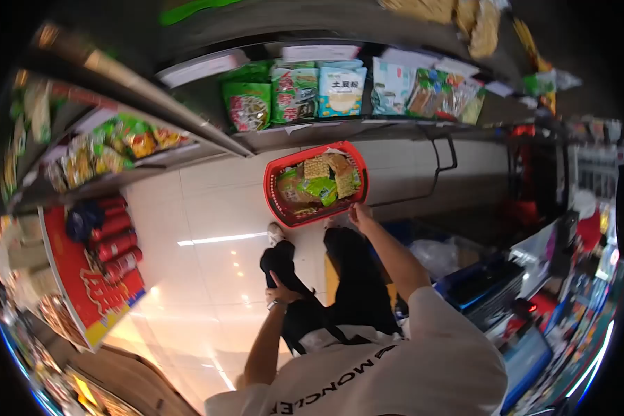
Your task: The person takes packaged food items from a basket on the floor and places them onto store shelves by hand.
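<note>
The right hand (359, 215) is at the near right corner of the red plastic shopping basket (283, 216), its fingers meeting the rim; whether they are clamped around it, one cannot tell. The left hand (280, 291), a watch (277, 304) on its wrist, lies loosely on the left trouser leg (287, 266) with nothing visible in it. The basket sits on the tiled floor (201, 208), just in front of the person's shoes (276, 234) and near the foot of the packet-lined shelf (305, 127).

The basket's perforated walls look stiff, its rim smooth and perhaps a little slippery. The load is probably modest: blocks of dried noodles (316, 168) and glossy green packets (321, 189). The noodles are likely light but brittle, the packets soft and slick. The rim looks the sounder place to take hold, ideally at two opposite sides, since one corner alone would tip it. A carrying handle cannot be made out clearly.
</note>
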`<state>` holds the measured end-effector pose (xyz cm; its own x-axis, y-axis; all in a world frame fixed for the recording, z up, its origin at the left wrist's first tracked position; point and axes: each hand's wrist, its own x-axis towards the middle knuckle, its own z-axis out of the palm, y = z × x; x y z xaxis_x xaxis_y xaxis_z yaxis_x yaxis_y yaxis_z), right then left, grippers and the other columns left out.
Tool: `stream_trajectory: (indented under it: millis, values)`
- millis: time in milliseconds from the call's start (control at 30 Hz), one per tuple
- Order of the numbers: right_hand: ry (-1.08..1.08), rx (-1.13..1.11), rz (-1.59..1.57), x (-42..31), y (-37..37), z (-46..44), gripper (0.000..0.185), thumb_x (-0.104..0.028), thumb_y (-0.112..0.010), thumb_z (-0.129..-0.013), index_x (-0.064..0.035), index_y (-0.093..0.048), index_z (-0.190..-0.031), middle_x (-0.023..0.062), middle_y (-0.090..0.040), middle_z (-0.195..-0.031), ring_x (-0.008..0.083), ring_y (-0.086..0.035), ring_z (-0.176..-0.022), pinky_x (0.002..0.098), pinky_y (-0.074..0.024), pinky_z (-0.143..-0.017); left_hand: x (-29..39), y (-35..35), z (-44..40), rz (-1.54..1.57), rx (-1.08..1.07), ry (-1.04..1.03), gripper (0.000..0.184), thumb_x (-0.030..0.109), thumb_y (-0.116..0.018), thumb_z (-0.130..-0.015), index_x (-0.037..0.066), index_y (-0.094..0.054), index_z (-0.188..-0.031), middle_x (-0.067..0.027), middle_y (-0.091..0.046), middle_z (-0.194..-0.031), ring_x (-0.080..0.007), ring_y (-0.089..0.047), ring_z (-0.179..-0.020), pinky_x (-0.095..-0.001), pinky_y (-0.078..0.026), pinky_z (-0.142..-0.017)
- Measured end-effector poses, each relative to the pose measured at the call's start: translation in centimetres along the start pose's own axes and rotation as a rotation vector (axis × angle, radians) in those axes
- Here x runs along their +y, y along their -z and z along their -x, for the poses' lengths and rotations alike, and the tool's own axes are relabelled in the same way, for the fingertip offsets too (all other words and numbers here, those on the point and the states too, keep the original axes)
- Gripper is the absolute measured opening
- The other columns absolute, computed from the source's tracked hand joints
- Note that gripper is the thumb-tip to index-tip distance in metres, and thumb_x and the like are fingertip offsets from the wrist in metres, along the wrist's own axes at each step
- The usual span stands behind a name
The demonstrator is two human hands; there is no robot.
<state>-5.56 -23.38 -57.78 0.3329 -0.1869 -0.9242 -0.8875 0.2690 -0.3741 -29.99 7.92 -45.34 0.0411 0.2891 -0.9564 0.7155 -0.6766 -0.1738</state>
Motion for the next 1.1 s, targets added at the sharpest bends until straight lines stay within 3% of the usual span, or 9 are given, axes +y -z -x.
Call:
stream_trajectory:
  millis: [367,433,533,667,833,900,967,1033,1100]
  values:
    - [-0.081,0.001,-0.339,-3.3,-5.5,-15.9,0.044,-0.040,-0.064,-0.101,-0.0071,-0.057,-0.129,0.0103,-0.061,-0.112,0.0265,-0.066,-0.102,0.0398,-0.0590,-0.093,3.2,-1.6,-7.2,-0.237,0.268,0.090,0.175,0.052,-0.100,-0.044,0.010,0.028,-0.156,-0.0324,-0.042,-0.128,-0.0482,-0.055,-0.111,-0.0532,-0.051,-0.096]
    - [-0.125,-0.083,-0.417,-4.5,-6.0,-16.3,0.040,-0.037,-0.071,-0.095,-0.0020,-0.059,-0.110,0.0122,-0.059,-0.106,0.0264,-0.063,-0.097,0.0409,-0.0604,-0.095,3.8,-1.6,-7.6,-0.239,0.280,0.086,0.176,0.052,-0.100,-0.044,0.010,0.031,-0.154,-0.0347,-0.040,-0.131,-0.0496,-0.054,-0.112,-0.0533,-0.049,-0.100]
    - [-0.113,-0.369,-0.543,-1.8,-5.2,-24.8,0.028,-0.033,-0.059,-0.104,-0.0084,-0.058,-0.092,0.0076,-0.057,-0.075,0.0184,-0.061,-0.066,0.0306,-0.0552,-0.061,4.5,-1.6,-7.9,-0.246,0.249,0.093,0.177,0.051,-0.101,-0.044,0.010,0.032,-0.153,-0.0350,-0.038,-0.133,-0.0503,-0.052,-0.116,-0.0536,-0.047,-0.103]
    - [0.010,-0.372,-0.462,-1.8,-5.1,-24.5,0.028,-0.036,-0.054,-0.106,-0.0127,-0.060,-0.091,0.0009,-0.054,-0.067,0.0117,-0.054,-0.055,0.0252,-0.0463,-0.049,4.2,-0.9,-5.3,-0.211,0.160,0.070,0.174,0.051,-0.100,-0.046,0.014,0.032,-0.153,-0.0411,-0.027,-0.144,-0.0573,-0.045,-0.128,-0.0580,-0.044,-0.106]
    - [0.105,-0.072,-0.379,-2.1,-4.1,-9.4,0.020,-0.033,-0.056,-0.103,-0.0130,-0.062,-0.104,-0.0013,-0.056,-0.076,0.0092,-0.055,-0.066,0.0269,-0.0507,-0.060,1.9,-2.2,-2.4,-0.036,0.090,-0.102,0.158,0.063,-0.092,-0.055,0.016,0.019,-0.159,-0.0454,-0.027,-0.148,-0.0615,-0.040,-0.133,-0.0619,-0.039,-0.110]
    - [0.109,-0.371,-0.437,1.1,-1.5,-5.2,0.017,-0.033,-0.062,-0.100,-0.0159,-0.059,-0.098,-0.0032,-0.051,-0.076,0.0086,-0.053,-0.070,0.0286,-0.0530,-0.068,0.2,-3.1,-1.2,0.046,0.070,-0.208,0.142,0.066,-0.085,-0.064,0.014,0.003,-0.162,-0.0467,-0.034,-0.143,-0.0627,-0.040,-0.132,-0.0606,-0.039,-0.110]
    - [-0.041,-0.120,-0.500,-1.0,-2.7,6.4,0.023,-0.029,-0.064,-0.099,-0.0171,-0.052,-0.083,-0.0033,-0.042,-0.070,0.0100,-0.046,-0.062,0.0314,-0.0495,-0.062,-1.3,-3.3,-2.0,-0.015,-0.050,-0.330,0.116,0.061,-0.077,-0.078,0.009,-0.014,-0.161,-0.0384,-0.038,-0.149,-0.0553,-0.041,-0.137,-0.0584,-0.040,-0.110]
    - [0.068,-0.343,-0.524,0.4,-1.8,12.9,0.016,-0.023,-0.062,-0.099,-0.0158,-0.056,-0.086,-0.0036,-0.044,-0.069,0.0105,-0.047,-0.060,0.0314,-0.0488,-0.060,1.8,0.3,3.8,0.251,-0.166,-0.637,0.081,0.044,-0.066,-0.095,0.006,-0.031,-0.157,-0.0215,-0.058,-0.140,-0.0371,-0.048,-0.138,-0.0427,-0.040,-0.113]
    - [-0.032,-0.426,-0.600,-1.7,-1.4,22.2,0.011,-0.020,-0.059,-0.101,-0.0114,-0.062,-0.095,-0.0022,-0.050,-0.071,0.0103,-0.052,-0.063,0.0307,-0.0485,-0.059,6.8,6.3,15.2,0.427,-0.260,-0.693,0.064,0.035,-0.052,-0.104,0.001,-0.034,-0.154,-0.0123,-0.045,-0.155,-0.0339,-0.044,-0.142,-0.0543,-0.039,-0.113]
